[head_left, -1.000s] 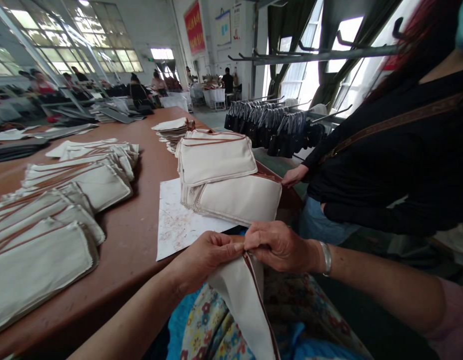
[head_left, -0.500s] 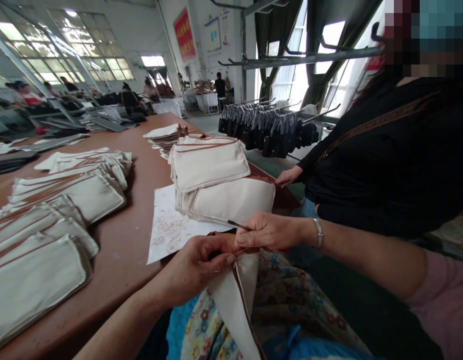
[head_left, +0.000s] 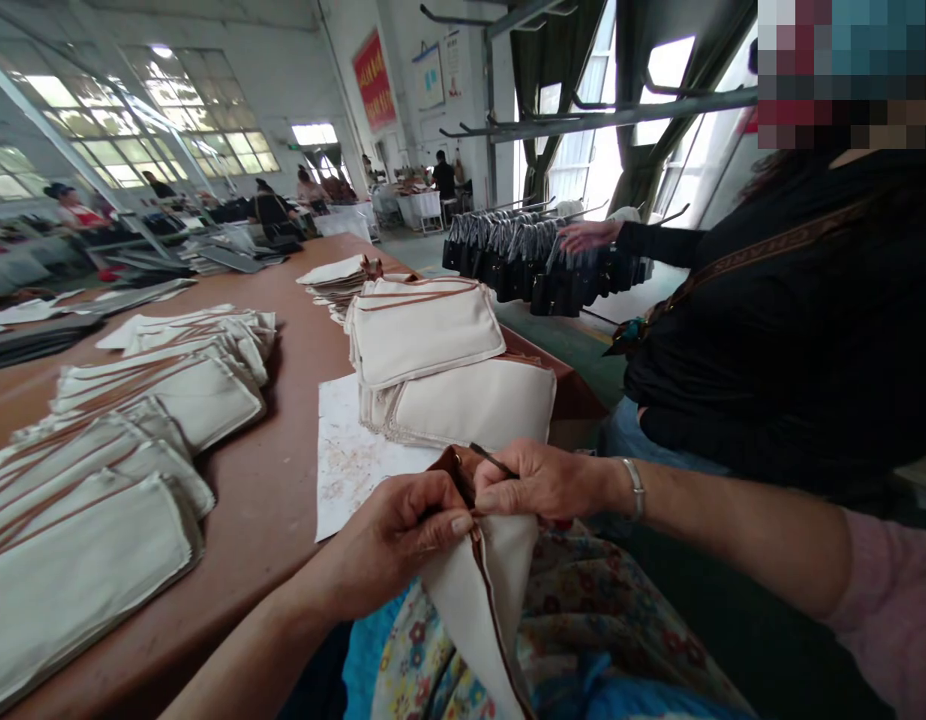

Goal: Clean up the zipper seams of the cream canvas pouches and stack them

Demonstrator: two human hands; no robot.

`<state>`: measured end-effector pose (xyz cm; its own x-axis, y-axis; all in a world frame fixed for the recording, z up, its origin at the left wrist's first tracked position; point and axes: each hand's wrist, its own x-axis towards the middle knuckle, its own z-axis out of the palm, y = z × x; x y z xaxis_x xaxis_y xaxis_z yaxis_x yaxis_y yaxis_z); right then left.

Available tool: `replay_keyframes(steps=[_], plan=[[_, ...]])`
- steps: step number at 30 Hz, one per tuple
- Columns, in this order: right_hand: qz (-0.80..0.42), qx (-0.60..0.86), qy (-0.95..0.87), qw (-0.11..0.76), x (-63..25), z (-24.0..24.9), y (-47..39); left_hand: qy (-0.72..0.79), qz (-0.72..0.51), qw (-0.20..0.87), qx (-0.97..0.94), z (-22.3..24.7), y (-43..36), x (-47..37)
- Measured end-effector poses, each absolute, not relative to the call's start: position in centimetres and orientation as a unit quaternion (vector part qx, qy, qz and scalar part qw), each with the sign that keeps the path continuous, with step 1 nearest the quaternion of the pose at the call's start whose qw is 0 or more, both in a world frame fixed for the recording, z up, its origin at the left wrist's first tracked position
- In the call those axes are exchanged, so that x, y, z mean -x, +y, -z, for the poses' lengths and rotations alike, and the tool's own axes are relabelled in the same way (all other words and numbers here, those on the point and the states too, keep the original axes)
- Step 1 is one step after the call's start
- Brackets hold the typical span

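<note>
Left hand (head_left: 404, 530): clamped on cream piece (head_left: 463, 605), seemingly unfinished.
Right hand (head_left: 542, 482): closed round dark tool (head_left: 494, 461).
Tabletop (head_left: 264, 505) piles (head_left: 429, 338): finished or waiting, unclear.

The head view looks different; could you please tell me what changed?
The co-worker's hand moved from beside the table toward the hanging black items. A dark tool, unseen at first, shows in the right hand. The left hand still pinches the cream piece.

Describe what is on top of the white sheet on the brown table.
Brownish bits lie scattered on the white sheet, and a pile of cream pieces overlaps its right side. Whatever is beneath that pile or behind the left hand is hidden.
</note>
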<state>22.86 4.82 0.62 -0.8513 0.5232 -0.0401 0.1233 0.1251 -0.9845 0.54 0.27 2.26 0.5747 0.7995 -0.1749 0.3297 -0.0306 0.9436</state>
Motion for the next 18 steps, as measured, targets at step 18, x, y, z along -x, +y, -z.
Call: replay_keyframes(steps=[18], plan=[[-0.571,0.248,-0.77,0.138,-26.2,-1.3,7.2,0.448,-0.062,0.504,-0.736,-5.2,0.3,3.5]])
